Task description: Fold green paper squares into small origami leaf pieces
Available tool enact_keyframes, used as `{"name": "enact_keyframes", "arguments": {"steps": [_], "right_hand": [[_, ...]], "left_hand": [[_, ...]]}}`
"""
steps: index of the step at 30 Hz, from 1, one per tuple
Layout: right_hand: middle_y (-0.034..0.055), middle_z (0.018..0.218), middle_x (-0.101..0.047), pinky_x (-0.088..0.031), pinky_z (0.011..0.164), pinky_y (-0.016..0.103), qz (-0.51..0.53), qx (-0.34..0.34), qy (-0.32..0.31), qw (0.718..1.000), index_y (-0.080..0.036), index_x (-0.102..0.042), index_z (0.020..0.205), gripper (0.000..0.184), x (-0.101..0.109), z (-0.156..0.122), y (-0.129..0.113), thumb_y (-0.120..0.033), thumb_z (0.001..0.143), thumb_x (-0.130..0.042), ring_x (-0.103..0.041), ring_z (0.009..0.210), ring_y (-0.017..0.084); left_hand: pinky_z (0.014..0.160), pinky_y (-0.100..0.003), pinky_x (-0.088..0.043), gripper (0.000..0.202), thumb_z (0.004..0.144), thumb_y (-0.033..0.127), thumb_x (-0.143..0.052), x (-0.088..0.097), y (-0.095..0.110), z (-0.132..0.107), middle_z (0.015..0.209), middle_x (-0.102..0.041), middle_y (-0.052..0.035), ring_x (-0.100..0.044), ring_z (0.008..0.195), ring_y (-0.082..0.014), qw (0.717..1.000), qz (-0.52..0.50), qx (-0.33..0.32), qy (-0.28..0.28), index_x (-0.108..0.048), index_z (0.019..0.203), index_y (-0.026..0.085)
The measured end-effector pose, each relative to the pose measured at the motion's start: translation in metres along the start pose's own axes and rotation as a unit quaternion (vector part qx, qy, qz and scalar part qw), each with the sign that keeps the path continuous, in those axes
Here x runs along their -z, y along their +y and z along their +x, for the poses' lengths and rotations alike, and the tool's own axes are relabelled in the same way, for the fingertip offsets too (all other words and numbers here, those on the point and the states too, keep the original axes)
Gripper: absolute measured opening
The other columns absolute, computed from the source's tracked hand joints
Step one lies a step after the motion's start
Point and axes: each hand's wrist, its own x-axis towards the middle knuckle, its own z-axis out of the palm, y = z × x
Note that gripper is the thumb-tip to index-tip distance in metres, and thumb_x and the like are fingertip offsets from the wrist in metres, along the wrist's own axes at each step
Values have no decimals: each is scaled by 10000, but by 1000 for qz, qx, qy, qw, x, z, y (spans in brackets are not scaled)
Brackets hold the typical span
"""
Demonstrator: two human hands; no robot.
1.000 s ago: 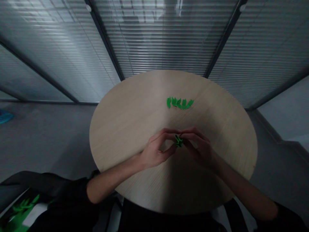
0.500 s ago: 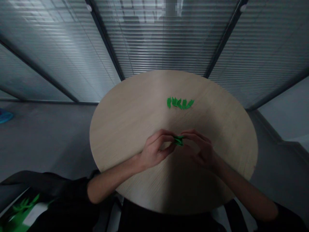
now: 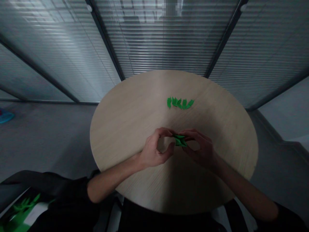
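Note:
A small piece of folded green paper [image 3: 180,140] is between my two hands, raised over the near-middle part of the table. My right hand [image 3: 201,148] pinches its right end between thumb and fingers. On the other side, my left hand [image 3: 155,148] curves round with fingertips at the paper's upper left edge and the thumb at its lower left edge. Whether that thumb presses on it is hard to see. Beyond the hands lies a row of several small green folded pieces [image 3: 179,103], looking like folded paper too.
The round wooden table [image 3: 120,119] fills the middle. Behind it stands a glass partition with blinds [image 3: 164,48]. At lower left, a dark box or bag holds green material [image 3: 24,206] and a white piece [image 3: 35,213]. A blue object [image 3: 6,116] lies on the floor, far left.
The right thumb has come up to grip the paper, while the left thumb has drawn back a little. The paper has shifted slightly right and looks wider and more opened out.

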Motion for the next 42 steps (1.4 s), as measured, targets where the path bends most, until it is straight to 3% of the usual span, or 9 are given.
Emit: {"name": "enact_keyframes", "arguments": {"steps": [11, 23, 27, 32, 36, 42], "right_hand": [[72, 1089, -731, -679, 726, 276, 13, -5, -5, 1000, -232, -667, 1260, 373, -1, -1, 1, -77, 921, -654, -756, 895, 172], [93, 1140, -732, -676, 755, 297, 25, -18, -29, 999, -236, -648, 1326, 370, 4, 1, -2, -84, 1003, -548, -754, 962, 183], [88, 1150, -735, -677, 763, 294, 25, -16, -28, 999, -245, -639, 1348, 384, 4, 2, -2, -85, 1011, -548, -760, 952, 176], [85, 1131, -742, -684, 746, 294, 13, -19, -22, 999, -243, -640, 1323, 348, 2, 1, -2, -107, 1016, -551, -767, 921, 174], [87, 1134, -748, -684, 737, 289, 24, -19, -18, 999, -238, -633, 1260, 286, -1, -2, 1, -118, 1005, -581, -771, 946, 179], [112, 1223, -724, -676, 807, 346, -24, 19, -26, 999, -239, -636, 1232, 252, -1, -4, 5, -141, 1003, -605, -752, 1041, 210]], "left_hand": [[791, -300, -638, 144, 955, 101, -682, 5, 1, 5, 1024, -732, -70, -745, 920, -162, 998, 52, -28, -19, -635, 1061, 187], [750, -266, -633, 77, 957, 118, -724, 6, 0, 7, 944, -764, -57, -760, 850, -153, 998, 63, -14, -19, -683, 998, 169], [718, -248, -622, 74, 973, 109, -692, 5, 0, 5, 922, -758, -48, -753, 816, -142, 997, 73, -31, -9, -671, 1004, 173], [719, -277, -628, 160, 959, 179, -723, 4, 1, 2, 932, -763, -40, -757, 813, -159, 997, 79, 2, -14, -636, 1093, 185], [721, -273, -624, 165, 971, 259, -742, 4, 1, 2, 938, -751, -50, -751, 819, -161, 996, 83, -21, -26, -652, 1085, 181], [705, -252, -619, 102, 1012, 198, -674, 4, -1, 0, 945, -743, -61, -745, 816, -154, 992, 108, -57, -19, -686, 1111, 176]]}}
